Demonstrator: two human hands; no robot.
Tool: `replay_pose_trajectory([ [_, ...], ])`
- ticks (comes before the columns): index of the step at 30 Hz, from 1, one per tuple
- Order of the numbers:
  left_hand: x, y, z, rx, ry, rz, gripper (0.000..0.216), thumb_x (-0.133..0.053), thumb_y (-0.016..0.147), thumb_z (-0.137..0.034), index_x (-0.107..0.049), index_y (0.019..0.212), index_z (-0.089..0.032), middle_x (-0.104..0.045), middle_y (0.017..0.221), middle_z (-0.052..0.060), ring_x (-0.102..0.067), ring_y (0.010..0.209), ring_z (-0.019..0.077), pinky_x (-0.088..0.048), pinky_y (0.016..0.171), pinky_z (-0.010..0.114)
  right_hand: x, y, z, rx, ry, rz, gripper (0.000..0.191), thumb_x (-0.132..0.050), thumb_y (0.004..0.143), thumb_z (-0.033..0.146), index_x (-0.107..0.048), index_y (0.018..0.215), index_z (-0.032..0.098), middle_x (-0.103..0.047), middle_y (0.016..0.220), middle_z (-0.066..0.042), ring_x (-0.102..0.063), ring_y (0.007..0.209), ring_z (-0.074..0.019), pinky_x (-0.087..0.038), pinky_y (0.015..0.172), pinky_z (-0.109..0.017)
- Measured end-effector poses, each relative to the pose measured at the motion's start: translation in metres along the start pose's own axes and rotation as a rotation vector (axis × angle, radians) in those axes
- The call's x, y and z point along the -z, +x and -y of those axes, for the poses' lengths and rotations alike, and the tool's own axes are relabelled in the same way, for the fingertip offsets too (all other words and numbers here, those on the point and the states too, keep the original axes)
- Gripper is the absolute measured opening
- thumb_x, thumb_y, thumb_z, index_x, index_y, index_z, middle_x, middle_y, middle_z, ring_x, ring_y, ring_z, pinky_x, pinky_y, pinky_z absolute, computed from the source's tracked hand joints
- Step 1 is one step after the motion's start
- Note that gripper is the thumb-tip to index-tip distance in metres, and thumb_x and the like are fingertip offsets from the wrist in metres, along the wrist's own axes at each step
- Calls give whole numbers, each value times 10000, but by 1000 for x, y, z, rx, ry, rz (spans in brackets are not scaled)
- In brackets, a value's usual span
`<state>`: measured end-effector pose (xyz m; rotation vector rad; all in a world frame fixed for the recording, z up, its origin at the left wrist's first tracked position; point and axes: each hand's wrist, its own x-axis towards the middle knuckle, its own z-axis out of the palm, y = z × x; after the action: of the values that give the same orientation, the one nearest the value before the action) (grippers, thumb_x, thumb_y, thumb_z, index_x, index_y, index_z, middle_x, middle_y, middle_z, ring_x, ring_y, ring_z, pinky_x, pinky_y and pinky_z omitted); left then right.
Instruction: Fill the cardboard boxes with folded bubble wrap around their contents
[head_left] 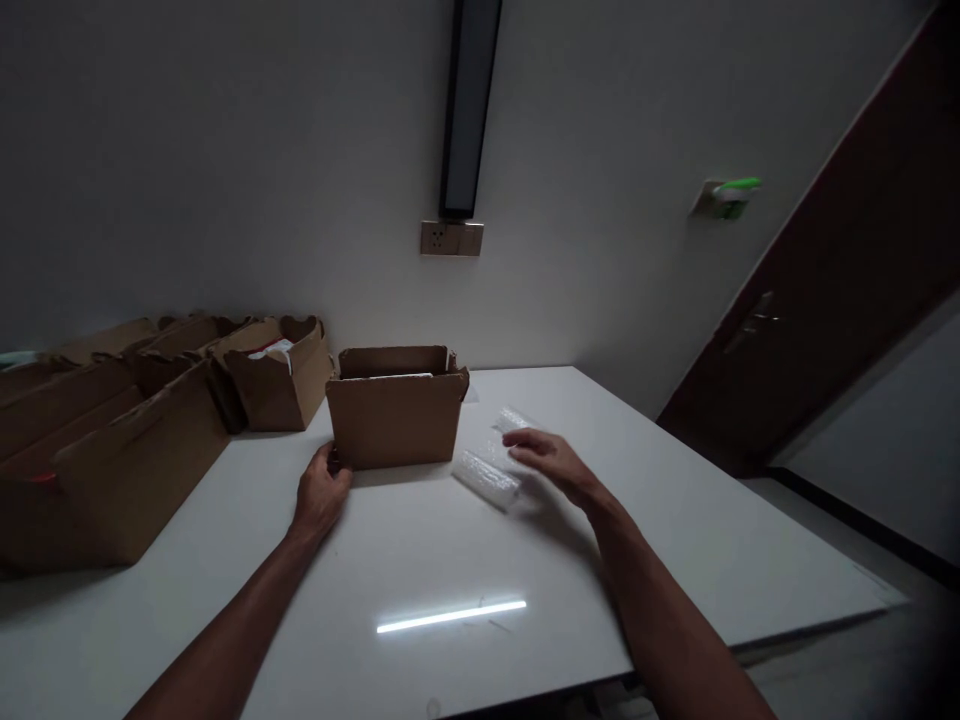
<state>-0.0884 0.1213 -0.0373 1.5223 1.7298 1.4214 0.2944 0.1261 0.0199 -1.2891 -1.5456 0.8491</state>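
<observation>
A glossy white surface [420,540] fills the lower half of the frame, with a bright streak of reflected light [451,617] near bottom centre. Behind it is a plain grey wall [225,160]; a dark reddish-brown door [832,260] with one metal handle [759,315] slants across the right side.

One long dark-edged panel [469,110] stands at top centre above one socket plate [452,239]; one bright green object [739,190] is at upper right. One cardboard box [397,425] stands alone at the centre; several more boxes [157,470] crowd the left, overlapping too much to count.

The central box is plain brown, upright and open-topped, with uneven upper edges and something white showing inside. The left hand [321,492], fingers bent, touches its lower left corner; whether it grips cannot be told. The right hand [551,462] is loosely open over clear bubble wrap [486,480], right of centre, curled along its near edge.
</observation>
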Motion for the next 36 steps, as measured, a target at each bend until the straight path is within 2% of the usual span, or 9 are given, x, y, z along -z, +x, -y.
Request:
replay_pose_trajectory([
  [3,1,1,0,13,-70,20,556,-560,714,-213,-539,1262,-126,-717,1073,119,-683,996,245,-522,929,374,-18,-9,11,4,-133,240,423,-834,587,346,-745,974,201,-716,1001,-58,-614,914,-219,-474,802,-331],
  [7,-1,2,2,12,-167,63,648,-575,745,-266,-443,1354,-89,-690,1168,155,-673,1077,232,-542,921,339,-27,-18,18,-24,-210,544,127,-720,667,263,-743,747,166,-675,693,-9,-578,655,-152,-454,657,-282],
  [10,-4,2,2,3,-173,50,646,-592,748,-271,-446,1352,-95,-679,1175,155,-674,1063,234,-547,913,347,-25,-19,22,-14,-197,659,144,-675,716,300,-727,735,168,-687,708,-13,-595,659,-144,-462,655,-265],
  [17,11,-15,-17,-173,57,-142,390,-526,777,-209,-612,1156,-173,-639,1124,104,-590,1093,262,-507,918,387,-16,-7,1,29,-327,419,246,-611,803,336,-726,947,175,-708,864,-57,-611,758,-173,-470,707,-285],
  [22,0,-48,-25,-403,169,213,249,-509,825,-258,-680,996,-202,-699,1000,77,-630,974,247,-511,850,375,-34,-7,-20,107,-519,217,265,-546,828,193,-712,1033,161,-699,1057,-99,-618,892,-197,-460,807,-309],
  [25,-26,-63,-32,-359,190,401,357,-586,787,-303,-669,1115,-187,-698,1053,97,-618,1005,277,-464,930,437,-43,-10,-19,155,-603,177,259,-542,805,133,-730,977,181,-708,1059,-82,-628,922,-198,-451,835,-300],
  [29,-71,-72,-60,-201,55,472,647,-727,647,-306,-601,1267,-171,-676,1027,89,-588,998,287,-408,963,441,-43,-11,-17,160,-679,136,247,-548,813,143,-744,941,222,-730,1037,-52,-640,953,-195,-451,855,-284],
  [33,-100,-79,-86,-64,-99,505,438,-625,686,-233,-658,1115,-155,-572,741,-6,-542,746,183,-431,770,317,-20,-3,-26,80,-739,-6,374,-523,873,192,-654,1222,220,-629,1330,-94,-535,1231,-241,-384,1032,-380],
  [36,-94,-90,-93,19,-172,559,457,-599,707,-263,-628,1148,-147,-471,654,-51,-477,602,126,-395,606,250,0,3,-32,-7,-780,-133,466,-471,926,224,-520,1388,190,-436,1521,-148,-371,1392,-297,-275,1111,-509],
])
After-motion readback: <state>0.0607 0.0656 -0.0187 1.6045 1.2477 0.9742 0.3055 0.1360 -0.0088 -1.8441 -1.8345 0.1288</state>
